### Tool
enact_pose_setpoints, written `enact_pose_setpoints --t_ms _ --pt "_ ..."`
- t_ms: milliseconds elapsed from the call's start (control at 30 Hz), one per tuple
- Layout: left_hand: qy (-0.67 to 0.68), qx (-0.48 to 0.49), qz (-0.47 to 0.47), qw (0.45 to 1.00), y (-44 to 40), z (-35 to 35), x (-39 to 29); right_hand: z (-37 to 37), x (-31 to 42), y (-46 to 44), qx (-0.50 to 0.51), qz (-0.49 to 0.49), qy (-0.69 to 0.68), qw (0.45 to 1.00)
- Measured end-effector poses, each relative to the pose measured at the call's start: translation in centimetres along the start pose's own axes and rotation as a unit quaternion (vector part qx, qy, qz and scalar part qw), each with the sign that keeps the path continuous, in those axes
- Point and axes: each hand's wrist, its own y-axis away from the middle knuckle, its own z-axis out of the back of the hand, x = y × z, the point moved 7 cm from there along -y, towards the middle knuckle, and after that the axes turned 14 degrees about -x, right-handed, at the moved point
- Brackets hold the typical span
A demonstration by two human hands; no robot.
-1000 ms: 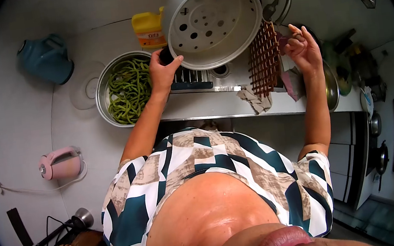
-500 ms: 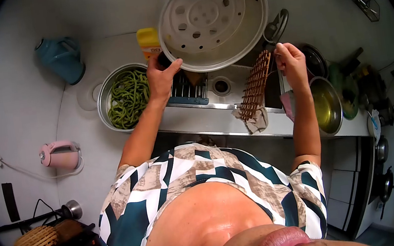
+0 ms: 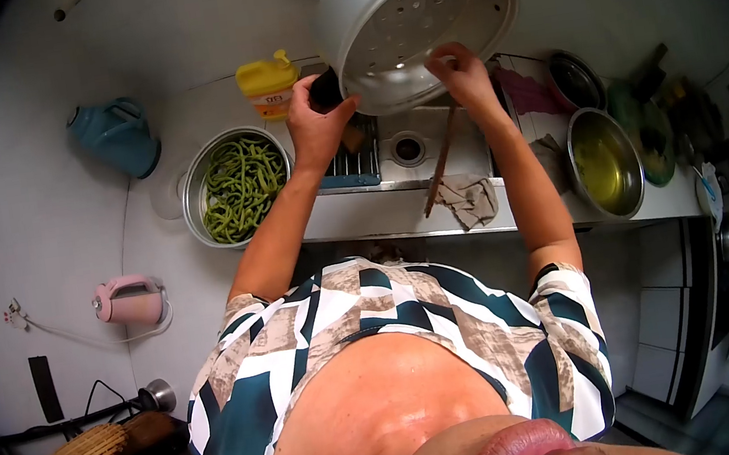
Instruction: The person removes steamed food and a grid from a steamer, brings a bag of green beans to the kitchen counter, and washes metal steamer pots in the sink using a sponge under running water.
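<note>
A large white steamer basket with a holed bottom is tilted above the sink. My left hand is closed around its left side, at the black handle. My right hand is in front of the basket's open side with fingers bent together near the lower rim; what they hold, if anything, is unclear. Below that hand a brown slatted rack shows nearly edge-on, slanting over the sink. A crumpled cloth lies at the sink's front edge by the rack's lower end.
A metal pan of green beans stands left of the sink. Behind it is a yellow jug; a blue kettle and pink kettle are further left. On the right stands a metal basin with yellowish liquid.
The steamer basket has tilted so its outer wall shows, and shifted slightly right. My right hand has moved left to its rim. The rack has turned from showing its slats to nearly edge-on.
</note>
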Motion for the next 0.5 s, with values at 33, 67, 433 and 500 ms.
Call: enact_pose_setpoints --t_ms 33,67,433,500 --pt "-0.012 -0.003 -0.006 1.000 0.1 -0.2 -0.5 -0.7 0.2 -0.4 -0.003 0.036 0.050 0.998" --pt "-0.021 -0.001 -0.012 1.000 0.3 -0.4 -0.9 -1.1 -0.2 -1.0 -0.016 0.049 0.061 0.997" --pt "-0.083 0.000 -0.096 0.992 2.2 -1.8 -3.1 -3.6 -0.9 -2.0 -0.072 -0.017 0.059 0.995" --pt "-0.096 0.003 -0.112 0.989 2.6 -1.6 -3.9 -3.9 -1.6 -2.3 -0.087 -0.017 0.046 0.995"
